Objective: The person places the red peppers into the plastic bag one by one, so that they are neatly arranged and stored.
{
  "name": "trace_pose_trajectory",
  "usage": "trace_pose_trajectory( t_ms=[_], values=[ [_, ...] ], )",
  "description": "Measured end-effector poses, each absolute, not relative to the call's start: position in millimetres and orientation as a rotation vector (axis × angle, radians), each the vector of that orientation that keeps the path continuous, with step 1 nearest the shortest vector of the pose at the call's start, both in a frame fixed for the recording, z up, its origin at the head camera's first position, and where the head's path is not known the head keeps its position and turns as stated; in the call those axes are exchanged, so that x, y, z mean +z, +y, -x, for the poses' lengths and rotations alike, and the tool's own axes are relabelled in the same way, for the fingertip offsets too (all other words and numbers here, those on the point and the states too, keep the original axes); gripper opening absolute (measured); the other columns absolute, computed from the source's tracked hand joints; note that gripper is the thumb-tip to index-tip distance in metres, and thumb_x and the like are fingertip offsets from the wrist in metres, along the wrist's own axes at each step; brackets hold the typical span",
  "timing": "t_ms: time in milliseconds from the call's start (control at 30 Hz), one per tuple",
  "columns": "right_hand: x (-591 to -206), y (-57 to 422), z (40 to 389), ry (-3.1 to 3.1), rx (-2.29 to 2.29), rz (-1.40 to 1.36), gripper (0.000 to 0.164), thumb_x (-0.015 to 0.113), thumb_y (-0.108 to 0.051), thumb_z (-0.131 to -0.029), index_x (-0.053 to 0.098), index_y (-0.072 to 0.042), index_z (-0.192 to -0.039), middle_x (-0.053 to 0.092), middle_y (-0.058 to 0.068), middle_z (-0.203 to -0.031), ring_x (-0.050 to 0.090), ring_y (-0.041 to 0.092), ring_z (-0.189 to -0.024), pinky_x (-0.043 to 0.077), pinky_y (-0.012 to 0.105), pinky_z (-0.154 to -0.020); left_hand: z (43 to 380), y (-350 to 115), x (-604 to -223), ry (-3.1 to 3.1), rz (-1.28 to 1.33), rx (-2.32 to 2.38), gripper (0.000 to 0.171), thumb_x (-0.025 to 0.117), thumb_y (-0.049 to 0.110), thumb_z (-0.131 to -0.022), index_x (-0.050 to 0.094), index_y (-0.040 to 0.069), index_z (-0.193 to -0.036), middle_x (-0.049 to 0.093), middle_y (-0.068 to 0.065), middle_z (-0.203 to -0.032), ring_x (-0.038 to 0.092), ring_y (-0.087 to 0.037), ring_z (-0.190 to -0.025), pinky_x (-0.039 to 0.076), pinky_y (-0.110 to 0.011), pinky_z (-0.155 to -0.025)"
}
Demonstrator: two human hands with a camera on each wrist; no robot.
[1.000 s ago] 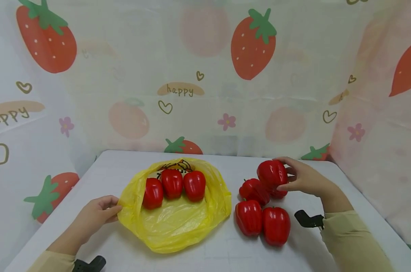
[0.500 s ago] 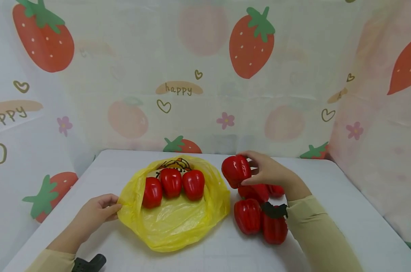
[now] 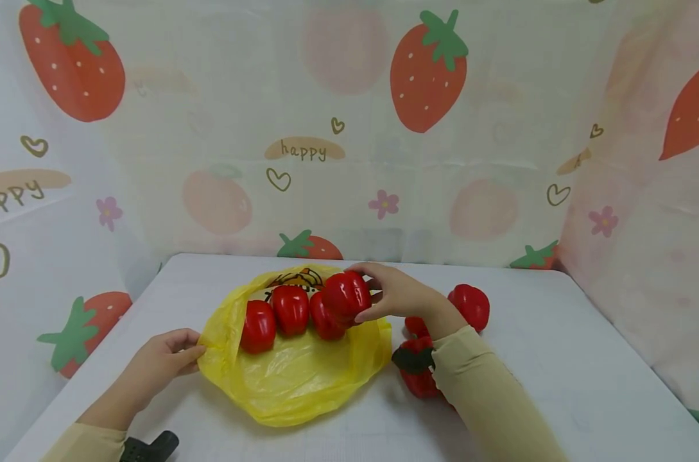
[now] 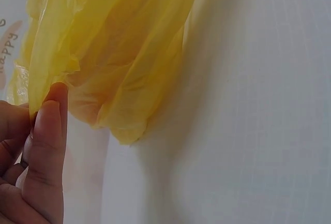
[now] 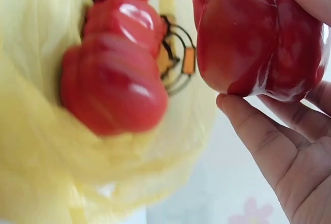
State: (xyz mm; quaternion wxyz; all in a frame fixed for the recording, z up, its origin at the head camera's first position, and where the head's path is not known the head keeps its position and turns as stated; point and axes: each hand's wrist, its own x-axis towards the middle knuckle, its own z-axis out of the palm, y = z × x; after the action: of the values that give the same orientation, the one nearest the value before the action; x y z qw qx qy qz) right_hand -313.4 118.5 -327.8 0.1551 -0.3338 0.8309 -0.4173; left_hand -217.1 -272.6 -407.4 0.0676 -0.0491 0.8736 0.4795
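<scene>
Since half a second ago, the glossy red, blocky bell pepper (image 3: 346, 295) has travelled left, from outside the yellow, thin plastic bag (image 3: 303, 391) to over the back right of its round mouth, carried by my right hand (image 3: 400, 294). Thumb and fingers hold it from opposite sides, spread about as wide as its body; I take that to be because its slick, bulging skin offers no narrow edge to pinch. Gripping from the right also leaves its left side bare, facing the three glossy red, rounded bell peppers (image 3: 291, 310) sitting in a row inside. From the head it overlaps the rightmost of them, though the right wrist view shows a gap between.

My left hand (image 3: 167, 356) pinches the bag's left edge, thumb and fingers closed narrowly on the film. Such limp, crinkled stuff would probably sag inward without that hold, and the peppers inside likely help weigh the bag down. Its sheet is translucent and creased, with a black-and-orange printed drawing (image 3: 297, 280) at the back.

More shiny red, lobed bell peppers (image 3: 468, 307) lie right of the bag on the smooth white desk (image 3: 569, 385), partly hidden by my beige cloth sleeve (image 3: 488, 391), so I cannot count them surely.
</scene>
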Motion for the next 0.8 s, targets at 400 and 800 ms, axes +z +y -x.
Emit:
trace_pose_trajectory(
  t_ms=[400,800],
  values=[
    [-347,63,309,2.407,-1.108,1.073,0.073,0.081,-0.03,-0.068,0.041,-0.024,-0.13,0.048,-0.006,-0.122,0.045,0.015,-0.112,0.051,0.026,-0.081,216,-269,-406,2.628,0.139,1.458,0.035,0.059,0.031,-0.089,0.058,0.001,-0.108,0.062,-0.008,-0.101,0.059,-0.017,-0.083,0.054,-0.031,-0.076],
    [-357,21,299,2.472,-1.059,1.07,0.079,0.08,-0.037,-0.067,0.038,-0.027,-0.132,0.047,-0.01,-0.123,0.045,0.01,-0.11,0.049,0.024,-0.083,217,-269,-407,2.631,0.147,1.454,0.035,0.059,0.03,-0.089,0.057,0.001,-0.108,0.062,-0.008,-0.1,0.058,-0.017,-0.083,0.055,-0.03,-0.075]
  ],
)
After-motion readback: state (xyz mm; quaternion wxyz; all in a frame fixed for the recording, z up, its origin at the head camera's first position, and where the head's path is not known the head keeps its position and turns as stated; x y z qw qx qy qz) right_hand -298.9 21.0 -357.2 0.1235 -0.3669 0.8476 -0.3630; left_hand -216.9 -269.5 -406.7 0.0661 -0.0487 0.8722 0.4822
